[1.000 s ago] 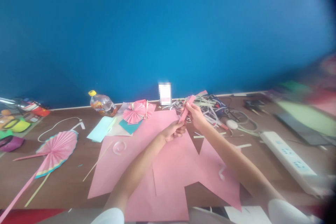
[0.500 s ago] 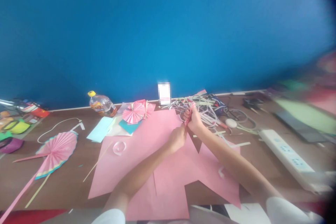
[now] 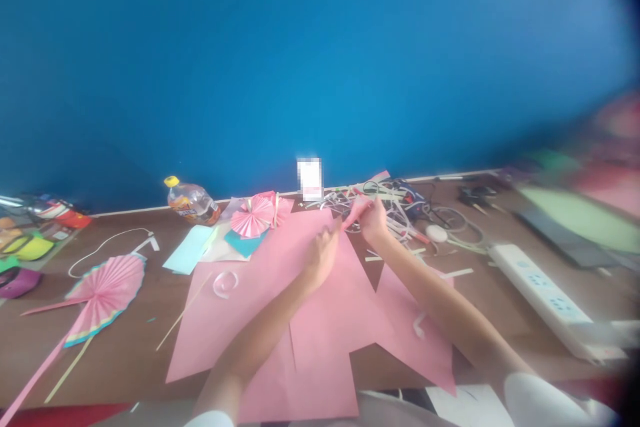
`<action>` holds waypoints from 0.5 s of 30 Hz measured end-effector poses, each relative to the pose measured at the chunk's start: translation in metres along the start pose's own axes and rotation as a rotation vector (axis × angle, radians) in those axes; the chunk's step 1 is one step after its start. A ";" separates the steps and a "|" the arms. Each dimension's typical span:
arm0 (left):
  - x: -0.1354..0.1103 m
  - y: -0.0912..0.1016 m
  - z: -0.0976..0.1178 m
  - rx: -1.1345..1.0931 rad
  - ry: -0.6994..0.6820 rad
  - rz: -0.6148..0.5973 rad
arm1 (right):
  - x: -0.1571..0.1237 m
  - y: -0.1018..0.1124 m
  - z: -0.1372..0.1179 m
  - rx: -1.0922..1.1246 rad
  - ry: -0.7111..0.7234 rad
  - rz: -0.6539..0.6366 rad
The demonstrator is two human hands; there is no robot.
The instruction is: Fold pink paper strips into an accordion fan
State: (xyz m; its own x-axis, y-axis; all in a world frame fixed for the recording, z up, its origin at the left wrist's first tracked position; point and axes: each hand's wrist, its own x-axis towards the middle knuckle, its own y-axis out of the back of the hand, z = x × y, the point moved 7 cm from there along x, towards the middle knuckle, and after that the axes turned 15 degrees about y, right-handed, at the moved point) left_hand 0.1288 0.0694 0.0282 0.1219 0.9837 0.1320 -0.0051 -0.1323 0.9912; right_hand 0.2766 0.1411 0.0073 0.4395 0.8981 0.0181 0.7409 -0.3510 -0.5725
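A small piece of folded pink paper (image 3: pixel 356 209) is held up over the far part of the pink sheets. My right hand (image 3: pixel 374 221) is closed round its right end. At the lower left end my left hand (image 3: pixel 323 255) is closed, fingertips pinching the paper's edge. Beneath both arms lie large pink paper sheets (image 3: pixel 320 320), overlapping each other. A roll of clear tape (image 3: pixel 225 285) rests on the left sheet.
A finished-looking pink paper fan (image 3: pixel 107 293) lies left. Further back are a bottle (image 3: pixel 193 202), pleated pink rosettes (image 3: pixel 253 215) and light blue paper (image 3: pixel 189 250). Paper strips and cables (image 3: pixel 400 213) pile up behind my right hand. A power strip (image 3: pixel 545 297) is at right.
My hands have drawn apart, the left one moving left. The pink paper, earlier narrow and upright between them, now stretches slantwise and shows more of its surface.
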 end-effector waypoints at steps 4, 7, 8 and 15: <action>0.000 -0.012 -0.017 0.060 0.019 0.012 | -0.004 0.002 -0.053 -0.535 0.526 0.026; -0.009 -0.017 -0.024 0.074 -0.010 0.003 | -0.022 -0.031 -0.067 -0.812 0.774 -0.282; -0.013 -0.016 -0.025 0.059 -0.026 0.001 | -0.029 -0.045 -0.062 -0.891 0.808 -0.406; -0.030 -0.002 -0.040 -0.060 -0.013 -0.036 | -0.062 -0.103 0.018 -1.530 0.791 -0.902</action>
State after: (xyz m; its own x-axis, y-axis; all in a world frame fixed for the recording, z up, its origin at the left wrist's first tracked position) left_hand 0.0855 0.0448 0.0227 0.1356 0.9860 0.0968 -0.0603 -0.0893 0.9942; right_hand 0.1641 0.1266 0.0499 -0.4929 0.7684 0.4082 0.3979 -0.2181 0.8911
